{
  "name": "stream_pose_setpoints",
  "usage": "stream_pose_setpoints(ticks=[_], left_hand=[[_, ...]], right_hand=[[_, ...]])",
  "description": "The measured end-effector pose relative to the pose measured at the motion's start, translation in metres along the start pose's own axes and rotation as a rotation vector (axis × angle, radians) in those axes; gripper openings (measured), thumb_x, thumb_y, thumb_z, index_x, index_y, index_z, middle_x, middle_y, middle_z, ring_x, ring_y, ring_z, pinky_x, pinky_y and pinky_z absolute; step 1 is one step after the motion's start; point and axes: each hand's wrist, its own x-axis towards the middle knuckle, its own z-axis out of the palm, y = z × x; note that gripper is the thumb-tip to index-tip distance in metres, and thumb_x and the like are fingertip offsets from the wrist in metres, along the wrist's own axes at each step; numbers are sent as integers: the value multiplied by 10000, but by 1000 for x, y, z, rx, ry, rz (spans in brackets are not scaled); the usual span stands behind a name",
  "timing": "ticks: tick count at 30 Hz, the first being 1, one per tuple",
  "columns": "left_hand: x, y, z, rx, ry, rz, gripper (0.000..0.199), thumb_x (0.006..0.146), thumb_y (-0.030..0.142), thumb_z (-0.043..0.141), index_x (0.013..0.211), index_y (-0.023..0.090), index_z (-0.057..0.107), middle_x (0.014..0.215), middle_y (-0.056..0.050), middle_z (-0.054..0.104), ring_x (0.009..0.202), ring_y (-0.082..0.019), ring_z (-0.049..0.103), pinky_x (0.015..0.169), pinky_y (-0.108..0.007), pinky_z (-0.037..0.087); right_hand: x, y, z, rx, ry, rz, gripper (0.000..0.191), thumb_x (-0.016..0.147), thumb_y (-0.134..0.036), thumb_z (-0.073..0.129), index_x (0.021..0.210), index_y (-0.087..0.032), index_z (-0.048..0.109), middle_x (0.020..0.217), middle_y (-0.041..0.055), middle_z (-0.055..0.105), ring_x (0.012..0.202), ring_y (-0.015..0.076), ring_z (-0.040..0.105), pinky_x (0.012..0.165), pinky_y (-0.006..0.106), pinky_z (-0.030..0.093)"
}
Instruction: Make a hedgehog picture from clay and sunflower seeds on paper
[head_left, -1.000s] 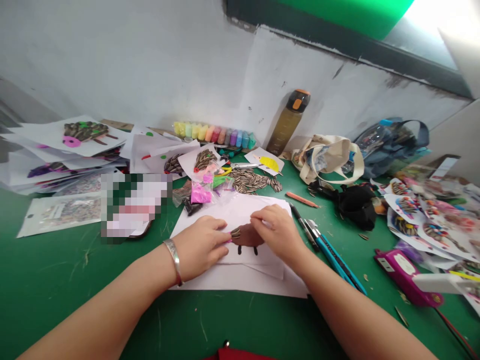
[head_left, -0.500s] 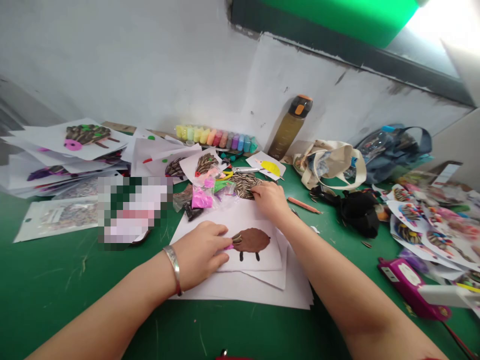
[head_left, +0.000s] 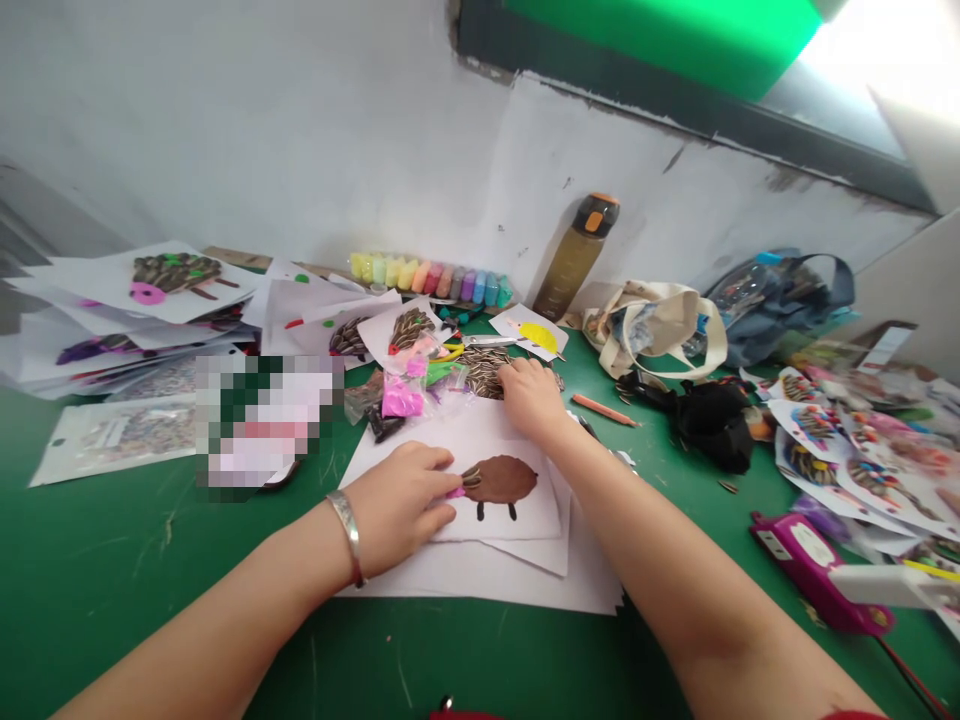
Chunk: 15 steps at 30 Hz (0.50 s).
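Observation:
My left hand (head_left: 407, 500), with a silver bangle at the wrist, lies with fingers apart on a white sheet (head_left: 536, 527). On that sheet is a brown oval shape (head_left: 504, 481) with two short black legs. A few striped sunflower seeds (head_left: 471, 479) sit at its left end, beside a bit of pink that my fingers partly cover. Farther back, my right hand (head_left: 531, 398) reaches into a pile of sunflower seeds (head_left: 484, 366). Its fingers are curled down, and whatever is between the fingertips is hidden. More white sheets (head_left: 480, 580) lie underneath.
Pink clay in bags (head_left: 403, 393) lies left of the seeds, an orange pencil (head_left: 604, 410) to their right. Stacked pictures (head_left: 187, 275) stand at the left. Clay packs (head_left: 431, 278) and a bottle (head_left: 576, 255) line the wall. A magenta glue-gun-like device (head_left: 814, 565) is at right.
My right hand has shifted very slightly left over the seed pile. My left hand stays in place on the sheet. The view has moved slightly.

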Motion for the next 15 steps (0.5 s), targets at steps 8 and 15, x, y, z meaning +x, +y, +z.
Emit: stream_pose_setpoints(ticks=[8,15], left_hand=[[1,-1,-1,-15,-15,-6,229,871,273,497,960,201,695,1043,-91,606,1004,-254,546,907,-376,428],[1,0,-1,6,-18,-1,247,878,280,477,966,195,692,1045,-96,603,1002,-255,543,897,-375,432]], right_hand=[[-22,9,-12,21,92,32,237,923,-104,344,1022,-183,544,1028,106,592,958,257,489,767,349,319],[-24,18,-5,93,58,47,259,938,-155,357,1026,-185,599,956,82,649,931,218,553,741,302,346]])
